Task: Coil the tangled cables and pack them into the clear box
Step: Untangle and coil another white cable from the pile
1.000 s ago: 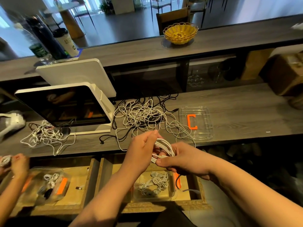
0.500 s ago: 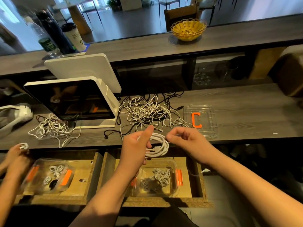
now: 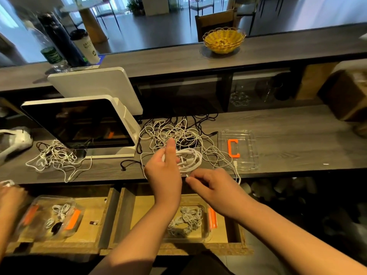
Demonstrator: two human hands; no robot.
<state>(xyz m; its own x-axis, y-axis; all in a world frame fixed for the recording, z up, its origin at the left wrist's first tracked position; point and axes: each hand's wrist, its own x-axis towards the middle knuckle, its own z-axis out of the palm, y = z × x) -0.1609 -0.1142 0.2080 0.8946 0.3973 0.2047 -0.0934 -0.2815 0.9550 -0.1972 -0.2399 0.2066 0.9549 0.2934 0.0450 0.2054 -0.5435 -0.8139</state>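
My left hand [image 3: 164, 171] grips a coiled white cable [image 3: 188, 160] above the counter's front edge, thumb raised. My right hand [image 3: 214, 185] sits just below the coil and pinches the cable's loose end between fingertips. Behind them a tangle of white and black cables [image 3: 174, 133] lies on the grey counter. The clear box [image 3: 206, 238], with orange clips and several coiled white cables inside, stands in an open wooden drawer below my arms. Its clear lid [image 3: 238, 149] with an orange clip lies on the counter to the right.
A white screen terminal [image 3: 83, 126] stands left of the tangle, with a second cable heap [image 3: 55, 157] in front of it. Another person's hand [image 3: 10, 195] works at far left over a second clear box [image 3: 49, 217]. A yellow basket [image 3: 223, 39] sits on the upper shelf.
My right hand dropped from the top of the coil to beneath it, taking hold of the loose end. The left hand stays on the coil. The view shifted slightly.
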